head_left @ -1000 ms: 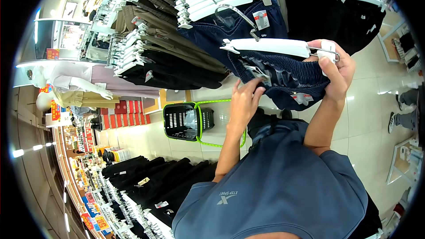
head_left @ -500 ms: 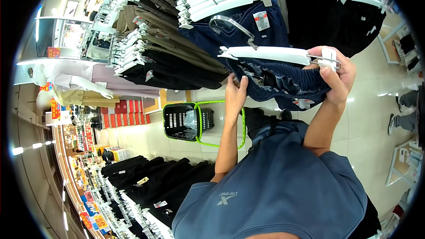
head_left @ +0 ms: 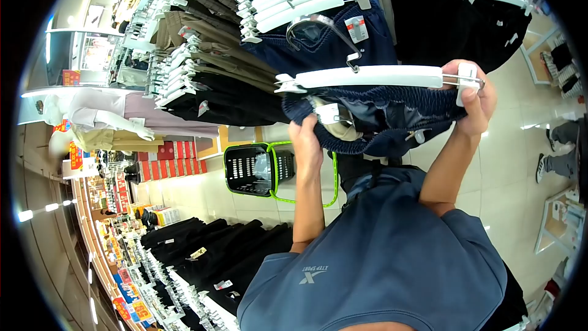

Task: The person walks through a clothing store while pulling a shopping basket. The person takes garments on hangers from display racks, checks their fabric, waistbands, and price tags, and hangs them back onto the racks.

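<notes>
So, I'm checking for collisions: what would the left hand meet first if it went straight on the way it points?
The left hand already pinches the dark waistband. Past that, the left end of the white hanger probably comes first, though depth is unclear.

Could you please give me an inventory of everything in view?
Held hanger: one, white, between the hands
Held garment: one, dark blue, under that hanger
Racked hangers: many, white, along the top, left and lower left
Racked garments: many, black, brown and blue, on the racks
Basket: one, black with green trim, on the floor
Floor: one, pale, below
Mannequin: at least one, white, left
Boxes: several, red and white, left of the basket
Someone's legs: grey-clad, right edge
Shirt: one, blue-grey, on the wearer
Left hand: one, bare, gripping the waistband
Right hand: one, bare, gripping the hanger's end
</notes>
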A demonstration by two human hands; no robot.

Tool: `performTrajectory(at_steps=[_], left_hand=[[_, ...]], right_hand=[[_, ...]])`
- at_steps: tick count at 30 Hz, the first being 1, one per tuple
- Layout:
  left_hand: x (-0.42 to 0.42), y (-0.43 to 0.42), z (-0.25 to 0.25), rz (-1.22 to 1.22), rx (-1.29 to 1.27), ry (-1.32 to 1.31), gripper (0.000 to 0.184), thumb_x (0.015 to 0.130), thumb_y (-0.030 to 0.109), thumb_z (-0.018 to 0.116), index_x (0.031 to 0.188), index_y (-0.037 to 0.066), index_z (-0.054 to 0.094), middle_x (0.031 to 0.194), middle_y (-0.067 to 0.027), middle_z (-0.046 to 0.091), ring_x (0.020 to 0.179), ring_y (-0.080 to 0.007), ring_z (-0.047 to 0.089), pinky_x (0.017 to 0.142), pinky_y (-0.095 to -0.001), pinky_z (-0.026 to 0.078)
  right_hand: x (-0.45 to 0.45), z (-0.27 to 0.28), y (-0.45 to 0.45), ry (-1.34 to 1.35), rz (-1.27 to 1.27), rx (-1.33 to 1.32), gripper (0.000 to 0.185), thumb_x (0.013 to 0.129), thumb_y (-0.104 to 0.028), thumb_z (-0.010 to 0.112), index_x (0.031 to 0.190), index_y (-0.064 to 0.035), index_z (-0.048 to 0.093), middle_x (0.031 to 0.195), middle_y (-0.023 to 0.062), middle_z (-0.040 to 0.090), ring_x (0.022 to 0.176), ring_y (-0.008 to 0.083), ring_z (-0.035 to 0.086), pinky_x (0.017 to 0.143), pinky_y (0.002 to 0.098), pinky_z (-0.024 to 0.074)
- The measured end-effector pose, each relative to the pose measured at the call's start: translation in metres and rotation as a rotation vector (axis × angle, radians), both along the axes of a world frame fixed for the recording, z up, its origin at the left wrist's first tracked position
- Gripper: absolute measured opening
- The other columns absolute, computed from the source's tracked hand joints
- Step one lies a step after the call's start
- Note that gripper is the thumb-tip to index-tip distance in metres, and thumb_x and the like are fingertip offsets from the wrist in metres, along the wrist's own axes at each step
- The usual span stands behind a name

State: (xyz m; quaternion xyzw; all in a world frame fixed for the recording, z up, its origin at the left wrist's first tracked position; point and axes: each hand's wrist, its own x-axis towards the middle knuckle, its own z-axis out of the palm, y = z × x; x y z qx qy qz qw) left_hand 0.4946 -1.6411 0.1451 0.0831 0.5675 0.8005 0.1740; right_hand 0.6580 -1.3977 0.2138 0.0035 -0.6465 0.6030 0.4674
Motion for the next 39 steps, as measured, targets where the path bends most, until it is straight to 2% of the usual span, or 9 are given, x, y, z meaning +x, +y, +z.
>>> performTrajectory(at_steps=[5,6,11,15,19,24,31,36,39], left_hand=[[0.028,-0.006,0.04,-0.071,0.012,0.43,0.031,0.083,-0.002,0.051,0.113,-0.006,0.054,0.105,-0.0103,0.062,0.095,-0.0177,0.059,0.088,-0.0299,0.045],[0.036,0.003,0.053,-0.023,-0.016,0.489,0.02,0.083,-0.005,0.049,0.1,-0.004,0.06,0.091,-0.0048,0.062,0.081,-0.0107,0.054,0.078,-0.0241,0.043],[0.039,0.006,0.054,-0.025,-0.282,0.353,0.014,0.087,0.003,0.053,0.1,-0.002,0.053,0.082,-0.0016,0.054,0.069,-0.0092,0.048,0.065,-0.0211,0.039],[0.029,0.005,0.032,0.224,-0.444,0.417,0.075,0.081,0.005,0.061,0.138,0.0,0.013,0.134,-0.0205,0.029,0.122,-0.0272,0.035,0.1,-0.0411,0.032],[0.029,0.001,0.033,0.609,-0.474,1.12,0.059,0.074,-0.007,0.055,0.125,-0.003,0.025,0.128,-0.02,0.033,0.118,-0.0302,0.038,0.101,-0.0454,0.032],[0.064,0.015,0.035,0.159,-0.303,1.285,0.014,0.076,-0.008,0.055,0.088,-0.001,0.055,0.078,-0.0131,0.057,0.072,-0.0233,0.056,0.067,-0.0317,0.047],[0.093,0.039,0.033,-0.678,-0.632,0.609,0.058,0.073,0.015,0.073,0.12,-0.005,0.046,0.106,-0.0233,0.057,0.097,-0.0349,0.058,0.085,-0.0366,0.047],[0.078,0.027,0.021,-0.014,-0.24,1.071,0.043,0.075,0.015,0.073,0.107,-0.002,0.051,0.103,-0.0163,0.054,0.098,-0.0321,0.053,0.088,-0.0385,0.043],[0.055,0.018,0.023,0.411,-0.274,1.07,0.057,0.073,-0.005,0.058,0.123,-0.005,0.031,0.124,-0.0176,0.038,0.115,-0.0274,0.042,0.102,-0.0405,0.033]], right_hand=[[-0.013,-0.026,0.015,0.158,-0.039,-0.264,0.059,0.081,-0.051,0.058,0.093,0.0071,0.057,0.077,0.0109,0.06,0.068,0.0133,0.055,0.062,0.0215,0.0406],[-0.016,-0.031,0.018,0.2,-0.017,-0.316,0.06,0.081,-0.052,0.057,0.092,0.0065,0.056,0.077,0.0103,0.06,0.068,0.0132,0.054,0.062,0.0215,0.0404],[-0.018,-0.043,0.022,0.277,0.067,-0.433,0.064,0.078,-0.056,0.059,0.09,0.0064,0.056,0.076,0.011,0.059,0.065,0.0149,0.055,0.059,0.0225,0.0418],[-0.022,-0.024,0.007,0.23,0.175,-0.313,0.062,0.081,-0.05,0.062,0.092,0.009,0.051,0.074,0.0156,0.058,0.06,0.0175,0.057,0.051,0.0248,0.0463],[-0.023,-0.006,0.001,0.048,0.127,-0.003,0.059,0.082,-0.051,0.055,0.083,0.0086,0.057,0.07,0.0126,0.059,0.06,0.0159,0.057,0.055,0.0231,0.0435],[-0.035,-0.002,-0.011,-0.015,0.159,0.057,0.054,0.084,-0.044,0.052,0.083,0.0094,0.058,0.07,0.0125,0.061,0.061,0.0155,0.058,0.057,0.023,0.0433],[-0.045,0.006,-0.029,-0.127,0.209,0.201,0.026,0.087,-0.023,0.054,0.093,0.0024,0.059,0.072,0.0076,0.065,0.061,0.0133,0.058,0.057,0.0215,0.0425],[-0.042,0.013,-0.029,-0.215,0.187,0.29,0.025,0.088,-0.025,0.056,0.093,-0.001,0.058,0.072,0.0078,0.064,0.062,0.0167,0.06,0.058,0.0239,0.0434],[-0.04,0.008,-0.023,-0.194,0.19,0.338,0.024,0.087,-0.024,0.056,0.093,-0.0008,0.058,0.072,0.0077,0.064,0.062,0.0167,0.06,0.058,0.0235,0.0433]])
